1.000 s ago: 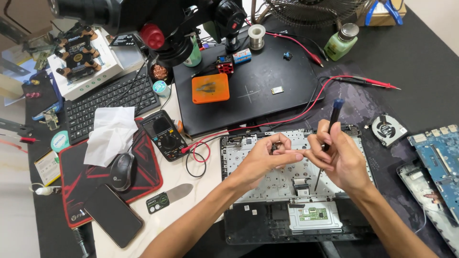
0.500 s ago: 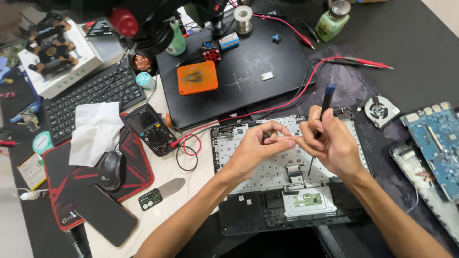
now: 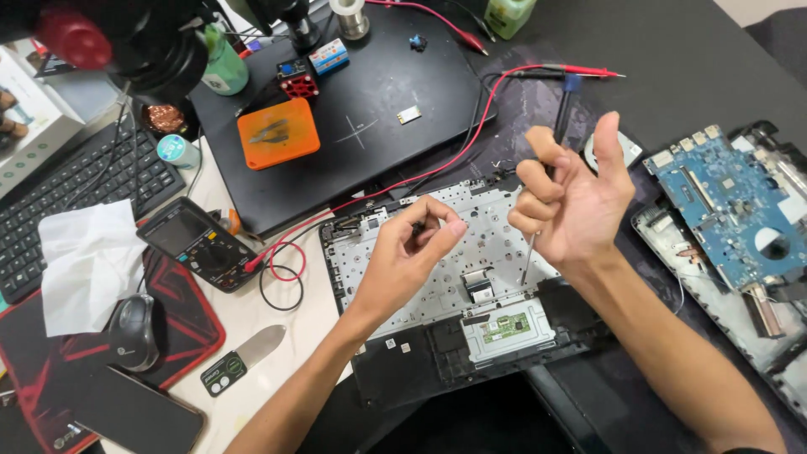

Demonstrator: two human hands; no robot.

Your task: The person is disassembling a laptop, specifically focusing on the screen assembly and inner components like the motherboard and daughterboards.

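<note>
Left hand: The left hand (image 3: 409,256) is hovering over the laptop case (image 3: 437,269). Its thumb and fingertips are pinching together around something tiny and dark; it is too small to tell what it is.
Right hand: The right hand (image 3: 572,210) is holding a screwdriver (image 3: 551,164). The fingers are curling tight around it and the thumb is sticking up.
Screwdriver: It is standing almost straight up. Its blue top is poking out above the fingers, and its thin metal tip is pointing down at the case.
Laptop case: The opened laptop case is lying flat on the dark table (image 3: 672,59), under both hands. Its pale inside with lots of little holes is facing up.
Around it: A blue circuit board (image 3: 723,202) is lying to the right. A black meter (image 3: 197,244) with red wires (image 3: 403,181) is sitting to the left. An orange box (image 3: 277,133) is resting on a closed black laptop (image 3: 378,109) behind the case.
</note>
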